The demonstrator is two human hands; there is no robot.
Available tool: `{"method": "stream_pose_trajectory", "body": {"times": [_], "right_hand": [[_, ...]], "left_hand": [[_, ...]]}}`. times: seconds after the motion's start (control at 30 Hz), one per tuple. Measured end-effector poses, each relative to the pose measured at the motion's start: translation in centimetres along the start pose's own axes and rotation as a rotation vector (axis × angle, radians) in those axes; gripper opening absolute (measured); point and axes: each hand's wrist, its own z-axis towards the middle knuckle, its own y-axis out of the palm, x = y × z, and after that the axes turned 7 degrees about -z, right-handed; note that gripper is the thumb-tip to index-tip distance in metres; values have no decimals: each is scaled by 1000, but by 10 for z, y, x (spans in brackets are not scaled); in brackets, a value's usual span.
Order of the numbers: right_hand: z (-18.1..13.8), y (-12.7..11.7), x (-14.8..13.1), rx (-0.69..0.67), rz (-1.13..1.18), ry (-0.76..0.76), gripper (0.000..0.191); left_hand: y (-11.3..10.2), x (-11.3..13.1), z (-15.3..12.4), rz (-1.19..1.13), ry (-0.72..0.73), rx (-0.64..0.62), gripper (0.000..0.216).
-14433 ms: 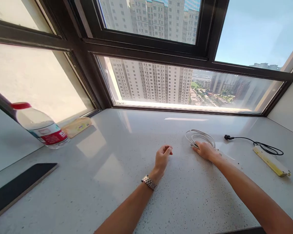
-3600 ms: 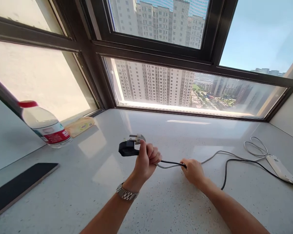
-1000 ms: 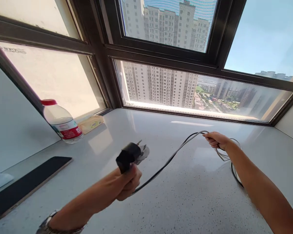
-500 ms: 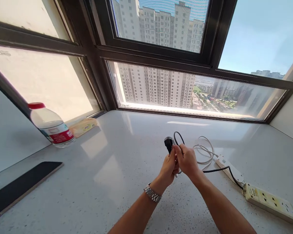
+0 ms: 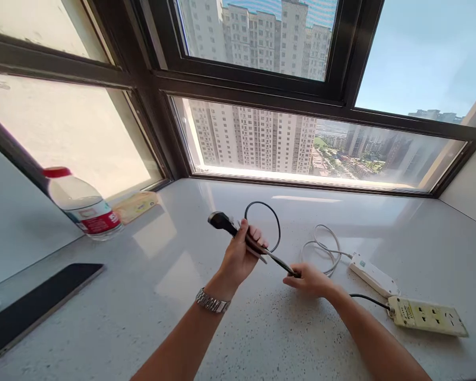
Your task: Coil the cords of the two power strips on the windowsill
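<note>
My left hand [image 5: 241,255], with a metal watch on the wrist, is closed around a bunched black cable with its black plug [image 5: 221,221] sticking out at the upper left. Part of a pale strip or cord shows beside the cable under the fingers. A loop of the black cable [image 5: 278,225] arches above the hand. Lower and to the right, my right hand [image 5: 311,280] pinches the cable where it runs taut between both hands. From behind my right forearm the cable leads to a yellowed power strip [image 5: 428,316] with several sockets.
A white power strip [image 5: 373,274] and its coiled white cord [image 5: 333,251] lie beyond the yellowed one. At left are a water bottle [image 5: 83,206] with a red cap, a tissue pack [image 5: 137,207] and a dark flat tablet-like slab [image 5: 39,304]. Windows [image 5: 254,137] border the speckled counter.
My hands have moved apart along the cable, the left one leftward with the plug, the right one slightly down. The loop has grown wider, and the yellowed power strip has shifted and turned.
</note>
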Motion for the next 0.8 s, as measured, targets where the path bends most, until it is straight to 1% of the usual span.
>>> {"method": "stream_pose_trajectory", "body": {"times": [0.07,0.2,0.27,0.3,0.37,0.43,0.47,0.5,0.57,0.6,0.63,0.67,0.73,0.8], "right_hand": [[-9,-10,18,-2,-115,80,39],[-27,-42,51,145,-335,230,44],[-32,-64,64,228,-468,297,45],[-33,-76,69,254,-529,338,44],[-29,-102,78,305,-624,417,41],[-22,-122,85,359,-682,487,33],[-18,-129,88,380,-689,531,28],[-14,-132,91,392,-681,577,22],[-8,-128,92,385,-645,647,12],[-7,-122,91,375,-620,643,16],[-6,-113,87,371,-588,595,25],[-7,-102,82,379,-543,506,36],[-14,-81,65,423,-411,264,54],[-29,-67,43,418,-295,41,65]], "left_hand": [[-2,24,-2,-49,-13,7,45],[-6,67,-9,-8,-41,28,46],[-6,77,-13,38,-63,-1,46],[-6,78,-14,72,-82,-29,47],[-5,70,-15,163,-138,-102,48],[-5,51,-13,259,-197,-167,50],[-6,39,-10,296,-214,-188,52],[-7,27,-7,323,-223,-201,54],[-12,4,0,366,-237,-208,57],[-15,-4,3,385,-245,-207,59],[-18,-12,6,402,-254,-209,60],[-20,-17,7,418,-267,-215,61],[-25,-23,8,441,-304,-241,62],[-27,-24,5,462,-346,-273,63]]}}
